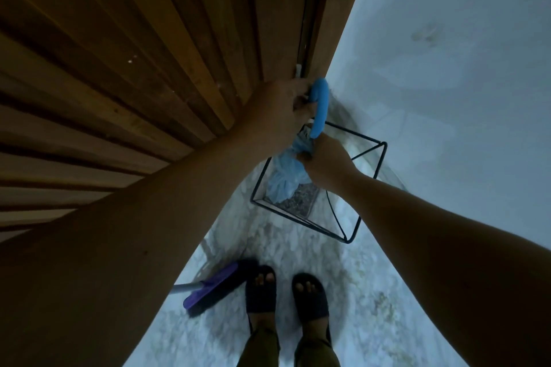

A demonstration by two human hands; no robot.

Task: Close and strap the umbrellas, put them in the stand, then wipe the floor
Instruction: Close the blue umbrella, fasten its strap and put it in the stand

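A light blue umbrella [283, 179] stands upright, its folded canopy reaching down into a black wire-frame stand [369, 152] in the corner. The umbrella's curved blue handle [320, 107] sticks up above the stand. My left hand [283, 110] grips the umbrella at the hook of the handle. My right hand [325, 161] is closed around the bunched fabric just below the handle. The umbrella's tip and any strap are hidden by my hands and the fabric.
A wooden slatted door [134, 68] fills the left, a pale wall [447, 53] the right. A purple broom head [214, 286] with a grey pole lies on the speckled floor [357, 292] by my feet in dark sandals [286, 292].
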